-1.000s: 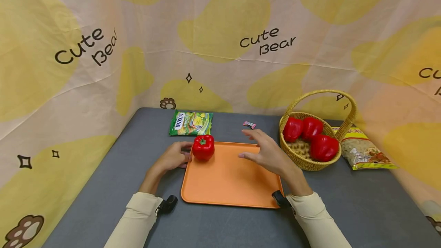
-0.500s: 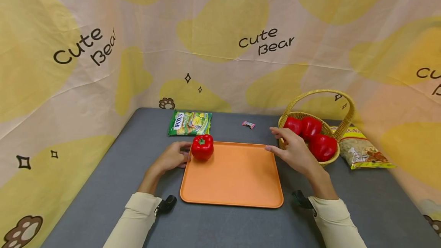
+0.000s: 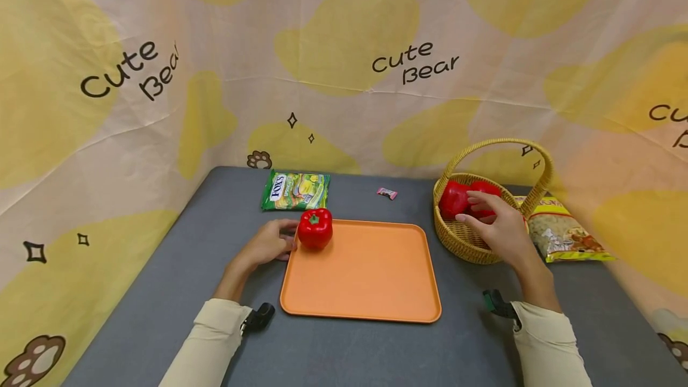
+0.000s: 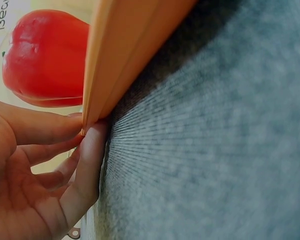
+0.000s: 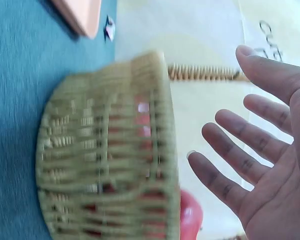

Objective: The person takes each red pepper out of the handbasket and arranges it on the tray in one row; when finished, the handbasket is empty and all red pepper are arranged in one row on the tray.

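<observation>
In the head view, my left hand (image 3: 267, 242) is at the left edge of an orange tray (image 3: 365, 279). The left wrist view shows its thumb and a finger pinching the tray's rim (image 4: 97, 65). A red bell pepper (image 3: 315, 232) stands upright on the tray's far left corner, close to that hand. Above the wicker basket (image 3: 463, 249) hovers my right hand (image 3: 504, 230), its fingers spread and holding nothing. Inside the basket lie red bell peppers (image 3: 453, 199), partly covered by the hand. From the right wrist, one pepper (image 5: 191, 214) bulges past the basket's rim.
A green candy bag (image 3: 297, 191) lies behind the tray, and a small pink wrapped candy (image 3: 387, 193) is further right. Beside the basket is a clear-and-yellow food bag (image 3: 564, 232). The basket's tall handle (image 3: 497, 141) arches overhead. A printed cloth backs the grey table (image 3: 344, 351).
My right hand has moved right, from above the tray to over the basket. The left hand stays at the tray's edge, and the pepper on the tray has not moved.
</observation>
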The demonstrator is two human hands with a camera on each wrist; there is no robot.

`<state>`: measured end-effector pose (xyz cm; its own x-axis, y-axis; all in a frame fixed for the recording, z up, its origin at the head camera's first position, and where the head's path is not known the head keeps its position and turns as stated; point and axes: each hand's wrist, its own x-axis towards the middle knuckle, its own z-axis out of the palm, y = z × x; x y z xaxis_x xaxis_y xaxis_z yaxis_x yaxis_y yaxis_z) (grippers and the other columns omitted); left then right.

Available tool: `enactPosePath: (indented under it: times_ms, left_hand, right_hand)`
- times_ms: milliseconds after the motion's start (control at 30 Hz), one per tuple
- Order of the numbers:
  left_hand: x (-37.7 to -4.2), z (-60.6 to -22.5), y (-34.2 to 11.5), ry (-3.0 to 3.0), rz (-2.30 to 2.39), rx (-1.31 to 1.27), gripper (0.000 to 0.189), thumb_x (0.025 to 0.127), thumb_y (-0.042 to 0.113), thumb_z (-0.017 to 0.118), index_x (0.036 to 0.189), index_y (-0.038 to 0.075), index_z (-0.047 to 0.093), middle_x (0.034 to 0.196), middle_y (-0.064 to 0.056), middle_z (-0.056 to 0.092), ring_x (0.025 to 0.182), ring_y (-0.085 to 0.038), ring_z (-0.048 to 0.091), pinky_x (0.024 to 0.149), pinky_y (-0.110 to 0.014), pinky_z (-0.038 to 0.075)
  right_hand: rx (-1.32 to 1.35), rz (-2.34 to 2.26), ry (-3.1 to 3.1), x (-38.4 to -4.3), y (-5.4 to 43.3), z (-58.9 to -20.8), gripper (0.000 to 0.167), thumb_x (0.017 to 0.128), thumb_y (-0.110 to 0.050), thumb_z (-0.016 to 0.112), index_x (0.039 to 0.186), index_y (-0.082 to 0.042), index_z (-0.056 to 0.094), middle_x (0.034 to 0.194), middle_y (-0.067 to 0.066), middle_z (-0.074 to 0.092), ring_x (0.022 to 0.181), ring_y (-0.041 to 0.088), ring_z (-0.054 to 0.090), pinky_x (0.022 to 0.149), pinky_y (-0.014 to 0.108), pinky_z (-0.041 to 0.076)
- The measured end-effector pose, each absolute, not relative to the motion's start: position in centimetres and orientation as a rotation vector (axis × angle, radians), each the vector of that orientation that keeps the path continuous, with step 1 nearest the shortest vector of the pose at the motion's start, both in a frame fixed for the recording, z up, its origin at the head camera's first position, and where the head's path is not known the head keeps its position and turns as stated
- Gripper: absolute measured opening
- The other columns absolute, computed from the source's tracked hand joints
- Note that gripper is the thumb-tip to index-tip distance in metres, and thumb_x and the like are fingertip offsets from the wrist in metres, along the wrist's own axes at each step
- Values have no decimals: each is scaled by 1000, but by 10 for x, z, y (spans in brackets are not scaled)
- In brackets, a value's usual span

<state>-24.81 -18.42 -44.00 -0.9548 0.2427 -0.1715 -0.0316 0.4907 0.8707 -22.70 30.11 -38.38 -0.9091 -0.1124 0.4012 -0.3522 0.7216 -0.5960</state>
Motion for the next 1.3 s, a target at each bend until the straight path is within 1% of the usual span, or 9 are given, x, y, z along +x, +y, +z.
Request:
enactPosePath:
  times_ms: [200, 467, 667, 733, 833, 933, 1033, 1067, 1300]
  left_hand:
    - [-248, -440, -185, 2454, 1456, 170, 53, 99, -1, 60, 151, -6, 51, 146, -27, 60, 112, -31, 73, 80, -39, 67]
    - [-248, -441, -186, 2443, 1454, 184, 53, 99, 1, 60, 151, -6, 51, 148, -28, 59, 114, -32, 73, 82, -40, 66]
    - [-248, -440, -185, 2441, 1457, 182, 52, 100, 1, 60, 151, -6, 51, 147, -28, 59, 113, -32, 73, 82, -40, 66]
    - [-248, -441, -186, 2440, 1458, 184, 53, 100, 1, 60, 151, -6, 51, 147, -27, 59, 113, -32, 73, 82, -40, 66]
    - [-248, -441, -186, 2440, 1460, 187, 53, 100, 2, 61, 151, -6, 51, 147, -27, 59, 113, -32, 73, 82, -41, 66]
    - [-248, -442, -186, 2437, 1465, 187, 53, 100, 2, 61, 151, -6, 51, 147, -28, 59, 114, -33, 73, 82, -40, 66]
    - [-249, -443, -186, 2433, 1471, 186, 53, 100, 2, 61, 151, -6, 51, 147, -28, 59, 114, -32, 73, 82, -40, 66]
    - [-249, -443, -186, 2432, 1474, 186, 53, 100, 2, 61, 151, -6, 51, 147, -28, 59, 114, -32, 73, 82, -40, 66]
    - [-249, -443, -186, 2431, 1476, 194, 52, 100, 1, 60, 151, -7, 51, 147, -28, 59, 113, -32, 73, 81, -40, 66]
  right_hand:
    - [247, 1030, -2598, -223, 325, -384, 59, 98, -30, 78, 147, -3, 59, 130, 25, 68, 115, 38, 62, 83, 4, 44]
    - [124, 1000, -2590, -216, 352, -387, 63, 98, -36, 77, 149, -6, 58, 134, 22, 66, 108, -4, 54, 83, 10, 42]
    - [68, 981, -2583, -215, 367, -391, 62, 97, -35, 78, 148, -5, 59, 136, 26, 65, 105, -8, 49, 78, 9, 42]
    - [64, 968, -2589, -215, 370, -392, 62, 97, -33, 79, 147, -4, 59, 135, 27, 66, 104, -6, 50, 77, 11, 42]
    - [52, 941, -2614, -215, 373, -392, 62, 96, -31, 79, 147, -2, 59, 135, 29, 67, 110, 11, 57, 78, 20, 44]
    - [46, 925, -2674, -216, 375, -393, 62, 97, -31, 78, 146, 2, 59, 138, 33, 63, 122, 39, 57, 91, 41, 52]
    - [53, 884, -2735, -218, 377, -394, 60, 99, -31, 75, 143, 6, 60, 141, 37, 58, 128, 55, 51, 96, 67, 48]
    - [58, 869, -2748, -219, 378, -394, 58, 99, -30, 75, 141, 7, 61, 141, 39, 57, 128, 57, 50, 96, 72, 45]
    - [92, 846, -2765, -221, 376, -395, 53, 97, -24, 77, 135, 10, 63, 137, 40, 58, 126, 58, 51, 96, 74, 45]
